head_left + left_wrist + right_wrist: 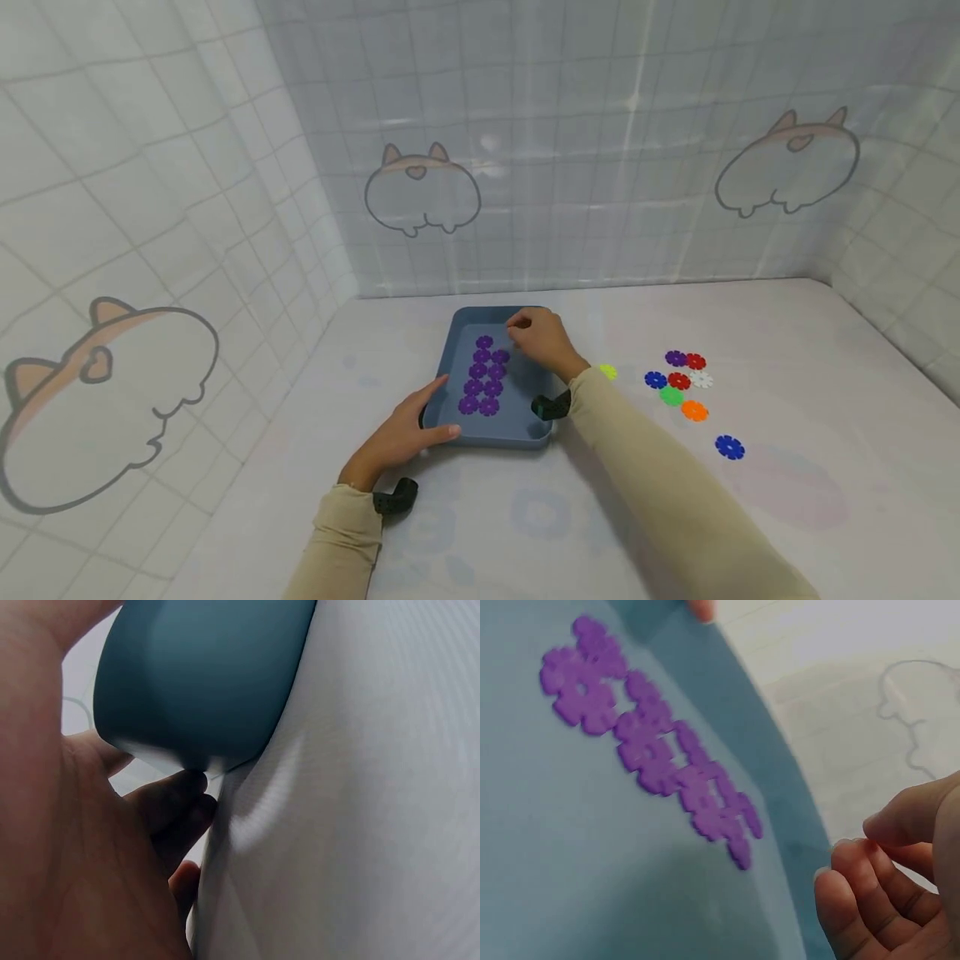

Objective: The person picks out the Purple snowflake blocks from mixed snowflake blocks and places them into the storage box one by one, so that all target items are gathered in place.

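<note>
A blue-grey tray holds several purple flower-shaped discs, laid flat in two lines running away from me. My left hand grips its near left corner, thumb along the near side and index finger at the left rim. In the left wrist view, other fingers bend in at the bottom of the tray's wall. Over the tray's far right part is my right hand, thumb and fingers drawn together. No disc shows between the fingertips in the right wrist view.
On the white tabletop right of the tray lie loose flower discs: a yellow disc, a green disc, an orange disc, a white disc, and purple, red and blue ones. A tiled-print wall covering rises behind the table.
</note>
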### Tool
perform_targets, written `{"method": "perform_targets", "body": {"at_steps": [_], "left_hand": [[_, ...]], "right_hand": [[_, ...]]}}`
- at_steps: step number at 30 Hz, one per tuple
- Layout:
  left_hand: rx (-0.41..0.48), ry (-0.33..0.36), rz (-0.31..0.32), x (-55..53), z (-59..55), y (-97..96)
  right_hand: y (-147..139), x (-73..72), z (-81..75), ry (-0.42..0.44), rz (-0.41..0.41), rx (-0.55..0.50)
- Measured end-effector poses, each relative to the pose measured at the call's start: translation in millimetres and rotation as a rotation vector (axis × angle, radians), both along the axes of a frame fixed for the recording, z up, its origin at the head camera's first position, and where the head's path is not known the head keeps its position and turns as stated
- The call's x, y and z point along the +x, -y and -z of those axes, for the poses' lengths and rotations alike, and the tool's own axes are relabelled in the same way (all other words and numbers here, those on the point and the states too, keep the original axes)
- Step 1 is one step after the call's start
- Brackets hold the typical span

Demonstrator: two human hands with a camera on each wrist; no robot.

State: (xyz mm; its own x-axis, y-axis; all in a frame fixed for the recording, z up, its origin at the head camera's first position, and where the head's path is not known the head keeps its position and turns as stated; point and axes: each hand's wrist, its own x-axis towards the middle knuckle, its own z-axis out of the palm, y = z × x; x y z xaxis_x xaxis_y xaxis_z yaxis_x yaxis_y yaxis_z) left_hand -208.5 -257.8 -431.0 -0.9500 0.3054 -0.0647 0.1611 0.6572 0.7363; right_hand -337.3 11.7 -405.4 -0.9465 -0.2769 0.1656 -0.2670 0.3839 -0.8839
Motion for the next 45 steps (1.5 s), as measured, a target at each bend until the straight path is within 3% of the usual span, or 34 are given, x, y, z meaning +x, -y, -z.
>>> {"method": "perform_targets", "body": {"at_steps": [5,10,18,26,35,45], "left_hand": [[-0.001,-0.014,0.006,0.3,-0.8,0.9],[0.0,-0.014,0.007,-0.4,0.3,1.6],[-0.011,-0.01,0.002,-1.1,4.4,2.3],[-0.016,0.002,-0.023,1.4,2.3,1.4],[-0.017,-0.004,-0.01,1.9,2.5,0.6],[-0.015,-0.011,-0.002,1.4,-0.2,-0.8]], "right_hand": [[-20.2,10.3,-7.4,0.045,0.006,-0.088],[-48.3,16.6,-10.0,0.049,0.016,-0.081],[-104.5,23.4,-6.4,0.127,0.07,-0.058],[-154.1,26.2,3.4,0.187,0.134,0.022],[-205.2,25.7,8.6,0.171,0.158,0.148],[-240.4,26.3,14.3,0.177,0.201,0.253]]}}
